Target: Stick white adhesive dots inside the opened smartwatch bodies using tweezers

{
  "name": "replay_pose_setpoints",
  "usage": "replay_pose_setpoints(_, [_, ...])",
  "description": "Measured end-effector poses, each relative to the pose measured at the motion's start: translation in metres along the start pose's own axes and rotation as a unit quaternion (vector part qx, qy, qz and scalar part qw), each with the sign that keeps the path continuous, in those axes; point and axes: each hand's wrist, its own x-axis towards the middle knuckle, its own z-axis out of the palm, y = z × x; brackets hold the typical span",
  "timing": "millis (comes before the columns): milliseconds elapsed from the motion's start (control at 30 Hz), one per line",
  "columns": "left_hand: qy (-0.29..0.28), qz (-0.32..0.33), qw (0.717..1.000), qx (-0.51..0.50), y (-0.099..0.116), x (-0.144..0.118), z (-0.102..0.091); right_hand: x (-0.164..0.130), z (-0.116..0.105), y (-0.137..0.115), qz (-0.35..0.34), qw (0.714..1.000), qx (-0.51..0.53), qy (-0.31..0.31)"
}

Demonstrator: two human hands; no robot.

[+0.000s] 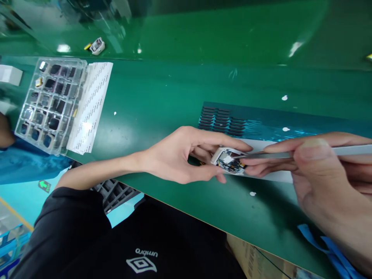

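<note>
Between the thumb and fingers of my left hand (186, 157) is a small white-cased electronic device (231, 161), its open side showing circuit parts and a pale square piece. My right hand (322, 166) grips a pair of metal tweezers (279, 155), whose tip reaches into the device near that pale piece. Whether the tips pinch anything is too small to tell. Fingers of the right hand also come close to the device's right edge. Just beyond the hands lies a blue film sheet (267, 122) bearing rows of small black strips (222, 120). A white sheet (279, 176) lies under the hands.
At the left stands a clear compartment tray (80, 83) with square device parts, beside printed white strips (93, 104). Another small device (97, 46) sits at the back. Blue strips (328, 246) lie at the lower right. Another person's blue sleeve (29, 162) shows at the left edge.
</note>
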Motion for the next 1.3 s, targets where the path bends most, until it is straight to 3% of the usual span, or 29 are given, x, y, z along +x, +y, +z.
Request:
replay_pose_setpoints(100, [0.004, -0.003, 1.0, 0.002, -0.0002, -0.0012, 0.0026, 0.0036, -0.0038, -0.002, 0.038, 0.998, 0.042, -0.019])
replay_pose_setpoints(467, [0.008, -0.002, 1.0, 0.012, -0.0003, -0.0015, 0.005, 0.0047, -0.0005, 0.0031, 0.021, 0.999, -0.007, -0.029])
replay_pose_setpoints(767, [0.01, -0.005, 1.0, 0.007, 0.0, -0.0014, 0.0063, 0.0066, -0.001, -0.0021, 0.052, 0.993, 0.095, -0.035])
replay_pose_setpoints(1300, [0.02, -0.005, 0.999, 0.033, 0.0009, -0.0018, 0.0076, 0.0076, -0.0052, -0.0023, 0.006, 0.999, 0.014, -0.052])
